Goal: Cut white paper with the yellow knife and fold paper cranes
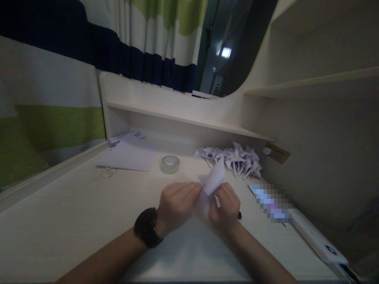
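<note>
A person sits at a pale wooden desk (59, 228) in dim light, seen from their own head looking down at both bare hands, which meet just above the desk near its middle. The left hand (177, 205), with a black wristwatch (147, 227) on its wrist, is curled closed, its fingertips pinching the left edge of a small piece of white paper (213, 180). The right hand (226, 207) is likewise curled closed on the paper's lower right side. The paper is partly folded and rises in a pointed flap above the two hands, held between them and clear of the desk.

Behind the hands, towards the back right of the desk, lies a pile of folded paper shapes (233, 157), white and pointed, well apart from the hands. A roll of clear tape (169, 163) stands on the desk behind and slightly left of the hands. Farther left lies a flat stack of white sheets (130, 156). To the right of the right hand lies a flat oblong object (271, 203) whose surface is blurred. A low shelf (183, 118) runs along the back of the desk, and a striped curtain (142, 35) in white, green and dark blue hangs behind it.
</note>
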### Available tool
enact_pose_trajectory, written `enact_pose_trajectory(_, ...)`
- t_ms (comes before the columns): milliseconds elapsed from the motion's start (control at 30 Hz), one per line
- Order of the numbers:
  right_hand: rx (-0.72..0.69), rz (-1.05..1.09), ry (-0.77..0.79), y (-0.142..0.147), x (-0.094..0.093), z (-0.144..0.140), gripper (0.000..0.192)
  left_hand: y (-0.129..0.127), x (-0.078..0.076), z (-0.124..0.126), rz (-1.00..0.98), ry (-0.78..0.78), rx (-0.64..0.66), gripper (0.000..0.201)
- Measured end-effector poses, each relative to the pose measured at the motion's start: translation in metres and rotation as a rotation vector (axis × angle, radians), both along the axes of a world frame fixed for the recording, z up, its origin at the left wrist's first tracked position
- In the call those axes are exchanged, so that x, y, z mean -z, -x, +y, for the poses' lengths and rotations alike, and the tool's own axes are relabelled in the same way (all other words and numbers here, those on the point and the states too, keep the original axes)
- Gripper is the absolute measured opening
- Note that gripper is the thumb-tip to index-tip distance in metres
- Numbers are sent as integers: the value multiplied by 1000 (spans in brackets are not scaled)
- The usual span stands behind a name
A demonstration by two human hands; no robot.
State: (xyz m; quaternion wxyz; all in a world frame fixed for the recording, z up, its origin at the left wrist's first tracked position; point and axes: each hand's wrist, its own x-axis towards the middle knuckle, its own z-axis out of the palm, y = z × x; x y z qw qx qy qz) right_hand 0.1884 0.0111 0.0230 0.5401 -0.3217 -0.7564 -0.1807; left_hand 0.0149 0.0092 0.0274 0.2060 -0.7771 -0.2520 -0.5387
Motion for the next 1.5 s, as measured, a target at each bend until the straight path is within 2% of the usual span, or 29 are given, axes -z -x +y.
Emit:
enact_pose_trajectory(67, -14, 114, 140, 1, 0, -1, 16, 1, 1, 0, 33, -33, -15, 21)
enact_pose_trajectory(200, -161, 403, 595, 4, 3, 1, 12, 1, 1, 0, 127, -84, -42, 23)
enact_pose_trajectory(267, -213, 464, 678, 5, 3, 2, 10, 1, 1, 0, 112, -72, -40, 21)
enact_pose_trajectory(333, -182, 447, 636, 7, 0, 1, 13, 0, 0, 1, 59, -26, -26, 19)
enact_pose_trajectory(500, -85, 271, 372, 10, -10, -5, 19, -2, -2, 2, -33, 110, 46, 13)
enact_pose_trajectory(700, -65, 67, 165, 9, -7, -2, 13, -3, -2, 3, -88, 255, 64, 11)
enact_pose_trajectory(800, -69, 45, 168, 6, -7, 0, 13, -3, -1, 4, -83, 271, 51, 13)
enact_pose_trajectory(933, -132, 145, 387, 0, -11, 1, 19, -1, -3, 6, -63, 223, 17, 17)
enact_pose_trajectory(1000, -182, 179, 497, -2, -13, 2, 20, -1, -4, 6, -42, 217, 59, 23)
enact_pose_trajectory(1067, -210, 175, 538, -4, -13, 2, 18, -2, -4, 7, -21, 240, 135, 24)
enact_pose_trajectory(1133, -191, 129, 497, -4, -13, 3, 16, -3, -4, 7, -30, 290, 186, 20)
enact_pose_trajectory(1333, -65, -118, 232, -1, -13, 4, 9, -4, -7, 9, -66, 458, 239, 16)
enact_pose_trajectory(1500, -27, -198, 196, -2, -13, 5, 7, -2, -5, 10, 5, 489, 236, 15)
